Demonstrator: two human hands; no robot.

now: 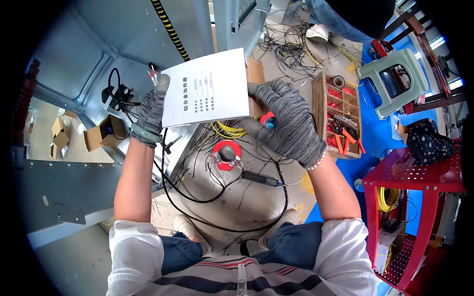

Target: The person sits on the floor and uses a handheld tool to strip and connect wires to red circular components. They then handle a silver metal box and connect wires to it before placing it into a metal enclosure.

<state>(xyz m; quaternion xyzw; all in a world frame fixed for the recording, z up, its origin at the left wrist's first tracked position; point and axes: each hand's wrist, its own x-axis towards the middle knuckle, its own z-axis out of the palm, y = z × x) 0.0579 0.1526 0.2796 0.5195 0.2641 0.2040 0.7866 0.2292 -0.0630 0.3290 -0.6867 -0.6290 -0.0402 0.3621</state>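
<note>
In front of me I hold a flat white cardboard box (pixel 205 106) with printed text on its face; brown cardboard (pixel 255 74) shows along its right side. My left hand (pixel 149 112), in a grey knit glove, grips the left edge, thumb on the front. My right hand (pixel 291 121), gloved alike, is closed at the right edge by the brown cardboard; its fingertips are partly hidden. Below the box, a red ring-shaped part (pixel 226 155) with metal fittings lies on the floor beside a black cable (pixel 197 200) and a dark cylindrical piece (pixel 260 178).
A grey metal cabinet (pixel 143 24) stands at left, with opened small cartons (pixel 102 133) inside. At right are a wooden compartment box (pixel 321 103) of red parts and orange-handled pliers (pixel 345 140), a green-grey stool (pixel 395 81) and a red perforated cart (pixel 412 172). Loose wires (pixel 289 44) litter the floor near another person's shoe (pixel 317 33).
</note>
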